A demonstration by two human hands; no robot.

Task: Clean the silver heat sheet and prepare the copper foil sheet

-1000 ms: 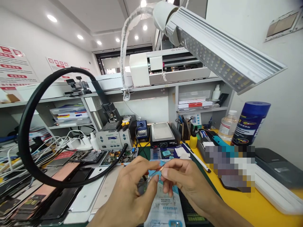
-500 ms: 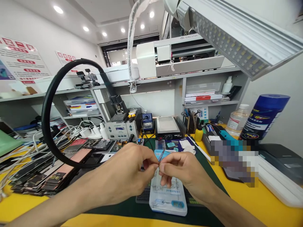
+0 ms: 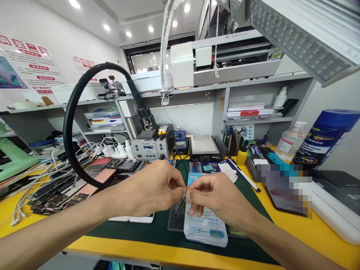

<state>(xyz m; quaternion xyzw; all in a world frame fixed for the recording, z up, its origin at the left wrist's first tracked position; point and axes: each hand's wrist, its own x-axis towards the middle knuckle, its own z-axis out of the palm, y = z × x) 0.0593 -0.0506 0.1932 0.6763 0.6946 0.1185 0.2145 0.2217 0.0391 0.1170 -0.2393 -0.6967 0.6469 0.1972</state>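
Observation:
My left hand and my right hand meet fingertip to fingertip above the mat, both in a pinch. A thin dark strip runs from between the fingertips down to the left. It is too small to tell its kind, and its upper end is hidden by the fingers. Below the hands lies a clear plastic case with blue print on a white ground. Part of it is covered by my right hand. A dark perforated plate shows beside the case, on the green mat.
To the left lie stacked phone parts and tangled white cables. A black flexible hose arches over them. At the back stand a rework station and a heating plate. On the right are a blue spray can and a clear bottle.
The strip pointed up from the fingertips before and now slants down to the left. The view has shifted, bringing the desk's front edge into sight. Both hands remain pinched together.

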